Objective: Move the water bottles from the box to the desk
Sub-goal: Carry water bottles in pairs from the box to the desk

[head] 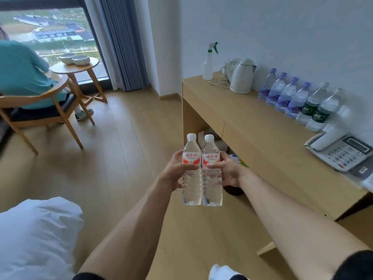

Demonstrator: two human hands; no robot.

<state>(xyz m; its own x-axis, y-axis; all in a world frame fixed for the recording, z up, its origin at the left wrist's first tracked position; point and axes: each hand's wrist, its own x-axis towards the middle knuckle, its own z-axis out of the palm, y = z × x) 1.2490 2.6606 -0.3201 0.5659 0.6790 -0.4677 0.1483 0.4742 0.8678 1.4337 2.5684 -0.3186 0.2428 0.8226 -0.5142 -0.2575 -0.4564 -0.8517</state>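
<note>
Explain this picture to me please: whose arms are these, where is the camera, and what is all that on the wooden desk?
There is no machine here. A person wears a wide-angle camera on the head, looking forward and down, so the two bare arms are that person's own.

The left hand grips one red-labelled water bottle, and the right hand grips a second one. Both are upright, side by side, in the air over the wooden floor.

On the desk by the wall stand a spray bottle, a white electric kettle, then a row of six bottles: four with purple labels and two with green labels. Nearer lies a desk telephone.

At the left another person sits in a wooden chair by a small round table.
</note>
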